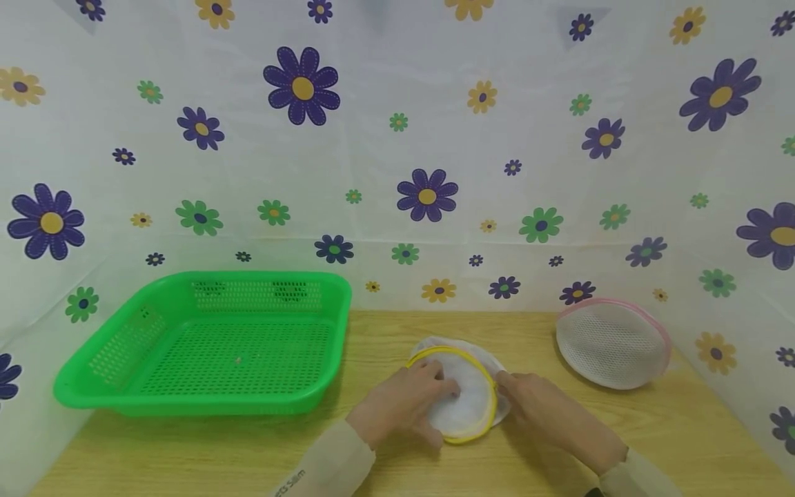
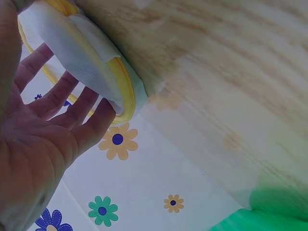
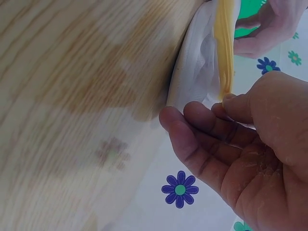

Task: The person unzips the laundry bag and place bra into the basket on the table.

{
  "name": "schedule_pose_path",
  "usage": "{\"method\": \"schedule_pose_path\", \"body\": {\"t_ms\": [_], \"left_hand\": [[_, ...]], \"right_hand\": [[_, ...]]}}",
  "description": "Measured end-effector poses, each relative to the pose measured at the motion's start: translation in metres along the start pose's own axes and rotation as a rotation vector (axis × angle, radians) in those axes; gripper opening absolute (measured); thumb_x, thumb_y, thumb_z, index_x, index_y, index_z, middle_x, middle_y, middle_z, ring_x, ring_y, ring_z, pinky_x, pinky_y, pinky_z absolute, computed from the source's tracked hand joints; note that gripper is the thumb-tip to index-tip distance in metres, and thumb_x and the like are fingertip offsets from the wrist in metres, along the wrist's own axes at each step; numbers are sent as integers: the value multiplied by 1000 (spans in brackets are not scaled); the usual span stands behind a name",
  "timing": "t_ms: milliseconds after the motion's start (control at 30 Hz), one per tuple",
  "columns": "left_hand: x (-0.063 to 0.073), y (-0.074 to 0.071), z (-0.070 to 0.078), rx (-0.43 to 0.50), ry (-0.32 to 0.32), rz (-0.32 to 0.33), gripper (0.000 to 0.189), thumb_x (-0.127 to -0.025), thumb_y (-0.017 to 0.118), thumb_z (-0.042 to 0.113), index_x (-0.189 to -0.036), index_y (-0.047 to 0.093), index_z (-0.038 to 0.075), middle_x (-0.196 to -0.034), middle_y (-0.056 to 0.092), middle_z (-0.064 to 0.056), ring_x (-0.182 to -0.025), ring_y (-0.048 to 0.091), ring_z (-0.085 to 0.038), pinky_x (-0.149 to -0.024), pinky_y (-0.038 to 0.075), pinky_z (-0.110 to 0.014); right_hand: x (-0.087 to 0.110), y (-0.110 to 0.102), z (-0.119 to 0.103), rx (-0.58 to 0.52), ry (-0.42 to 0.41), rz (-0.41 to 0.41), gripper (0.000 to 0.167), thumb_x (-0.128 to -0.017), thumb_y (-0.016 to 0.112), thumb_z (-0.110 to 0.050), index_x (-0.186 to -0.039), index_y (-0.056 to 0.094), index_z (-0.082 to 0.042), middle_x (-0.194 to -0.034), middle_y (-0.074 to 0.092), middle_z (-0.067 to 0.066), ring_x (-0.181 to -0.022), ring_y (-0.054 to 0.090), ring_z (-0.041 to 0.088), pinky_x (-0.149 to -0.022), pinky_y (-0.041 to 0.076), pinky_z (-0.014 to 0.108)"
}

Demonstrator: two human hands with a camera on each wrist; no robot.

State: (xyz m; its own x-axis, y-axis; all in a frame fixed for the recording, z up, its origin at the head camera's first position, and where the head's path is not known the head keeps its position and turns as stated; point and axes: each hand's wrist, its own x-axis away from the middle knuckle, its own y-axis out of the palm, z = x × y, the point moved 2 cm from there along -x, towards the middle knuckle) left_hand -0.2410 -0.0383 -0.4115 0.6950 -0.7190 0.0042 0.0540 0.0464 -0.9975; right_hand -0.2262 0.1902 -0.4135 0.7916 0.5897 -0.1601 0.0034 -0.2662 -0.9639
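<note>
A round white mesh laundry bag [image 1: 466,404] with a yellow zipper trim lies on the wooden table in front of me. My left hand [image 1: 410,404] rests over its left side, and in the left wrist view the spread, slightly bent fingers [image 2: 79,108] touch the white mesh. At the bag's right edge, my right hand [image 1: 549,414] pinches the yellow trim [image 3: 224,53] between thumb and fingertips. The other right fingers are loosely bent beside the bag's white side, seen in the right wrist view.
A large green plastic basket [image 1: 338,331] with perforated sides stands on the table at left. Another white mesh bag [image 1: 611,345], edged in pink, lies at the right. Behind the wooden table [image 1: 385,331] hangs a white flower-printed sheet [image 1: 373,159], which also covers the sides.
</note>
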Motion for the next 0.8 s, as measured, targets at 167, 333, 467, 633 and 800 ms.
{"method": "schedule_pose_path", "body": {"t_ms": [167, 333, 467, 633, 800], "left_hand": [[0, 0, -1, 28, -20, -5, 72, -66, 89, 45, -132, 65, 29, -115, 55, 1, -88, 49, -8, -84, 51, -22], [-1, 2, -3, 46, -16, -7, 72, -66, 90, 44, -132, 65, 29, -116, 56, 1, -89, 50, -9, -85, 52, -23], [-1, 2, -3, 38, -9, -3, 70, -67, 88, 44, -131, 65, 28, -117, 57, -1, -89, 51, -9, -85, 53, -23], [0, 1, -3, 24, -4, -2, 68, -69, 88, 44, -131, 65, 28, -118, 57, -1, -91, 53, -9, -87, 53, -23], [0, 1, -2, 35, -14, -15, 68, -71, 88, 46, -132, 65, 29, -120, 57, 0, -93, 52, -9, -89, 53, -24]], "right_hand": [[0, 0, -1, -16, 3, -14, 18, -91, 64, 4, -94, 56, -12, -82, 65, -2, -72, 59, 6, -63, 53, 25], [0, -1, -2, -32, 7, -22, 17, -92, 63, 4, -94, 56, -11, -80, 62, -4, -70, 55, 3, -61, 52, 23], [0, -1, -2, -51, 3, -17, 15, -94, 61, 3, -94, 55, -11, -79, 62, -4, -69, 54, 2, -60, 51, 22], [1, -1, -3, -76, 8, -27, 16, -92, 61, 4, -92, 56, -11, -81, 66, 0, -69, 57, 3, -59, 51, 20], [2, -1, -3, -93, 6, -28, 13, -97, 58, 2, -92, 55, -10, -76, 61, -3, -67, 52, 1, -56, 47, 19]]}}
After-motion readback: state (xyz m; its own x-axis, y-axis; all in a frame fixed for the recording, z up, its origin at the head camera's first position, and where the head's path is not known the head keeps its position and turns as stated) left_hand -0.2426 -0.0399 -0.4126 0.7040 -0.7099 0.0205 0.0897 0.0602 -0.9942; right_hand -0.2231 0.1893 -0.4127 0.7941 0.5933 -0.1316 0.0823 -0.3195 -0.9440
